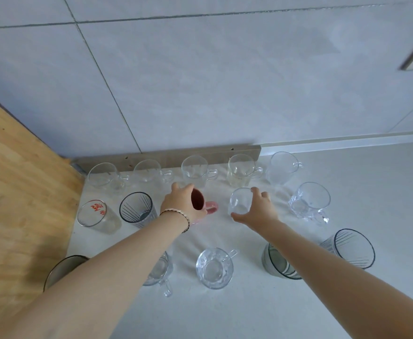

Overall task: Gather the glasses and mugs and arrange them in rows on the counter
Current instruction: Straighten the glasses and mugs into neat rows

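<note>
Pink mug [201, 204] is gripped around its rim by the left hand [181, 204], handle pointing away toward the right hand [259, 209]. Clear tumbler [240, 201] is clasped by the right hand, just beside the mug. Both are held on the counter [347, 302], just in front of the back row of clear mugs [195, 171].

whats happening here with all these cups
A person is lining up glassware in rows on a pale counter. The left hand grips a pink mug with a dark red inside; the right hand grips a small clear glass tumbler, both in the middle row. Five clear handled mugs already line the back wall.
</note>
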Demonstrator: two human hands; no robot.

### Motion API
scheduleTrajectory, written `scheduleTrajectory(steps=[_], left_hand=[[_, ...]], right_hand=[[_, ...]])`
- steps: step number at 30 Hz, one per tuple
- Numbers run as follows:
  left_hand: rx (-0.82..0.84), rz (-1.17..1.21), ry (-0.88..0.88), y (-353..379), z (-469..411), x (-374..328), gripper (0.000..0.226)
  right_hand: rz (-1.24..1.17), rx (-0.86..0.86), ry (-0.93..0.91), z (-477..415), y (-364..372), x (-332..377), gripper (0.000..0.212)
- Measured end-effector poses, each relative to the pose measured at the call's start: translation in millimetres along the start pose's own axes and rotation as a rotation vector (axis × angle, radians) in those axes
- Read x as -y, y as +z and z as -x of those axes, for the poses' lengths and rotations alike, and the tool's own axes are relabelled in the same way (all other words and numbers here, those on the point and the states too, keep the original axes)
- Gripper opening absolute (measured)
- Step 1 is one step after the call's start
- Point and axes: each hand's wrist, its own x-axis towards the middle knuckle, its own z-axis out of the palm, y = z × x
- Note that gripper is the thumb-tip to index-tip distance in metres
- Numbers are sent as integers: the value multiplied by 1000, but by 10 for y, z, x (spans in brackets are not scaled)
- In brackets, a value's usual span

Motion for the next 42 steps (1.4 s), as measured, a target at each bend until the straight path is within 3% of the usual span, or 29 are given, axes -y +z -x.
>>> scheduleTrajectory(steps=[11, 17, 21, 24, 27, 30, 34, 39, 42], left_hand=[[16, 33, 78, 27, -35, 32, 80], [44, -6, 18, 54, 24, -79, 84], [-125, -315, 278, 107, 78, -392, 90], [-63, -347, 462, 234, 117, -773, 83], [24, -347, 412, 380, 105, -1055, 82], [74, -308, 307, 443, 75, -1101, 75], [92, -236, 281, 454, 68, -1102, 69], [96, -207, 277, 420, 52, -1119, 69], [95, -215, 280, 432, 41, -1117, 70]], right_hand=[[45, 26, 11, -68, -2, 21, 87], [119, 41, -2, 19, -236, -33, 113], [156, -120, -53, 90, -627, -331, 78], [156, -223, 40, 63, -906, -696, 62], [167, -212, 201, -31, -1106, -994, 77], [166, -96, 283, -140, -1093, -1054, 97], [148, -64, 220, -279, -922, -1025, 90], [243, 86, -85, -350, -948, -1004, 97], [277, 127, -173, -349, -970, -1036, 99]])
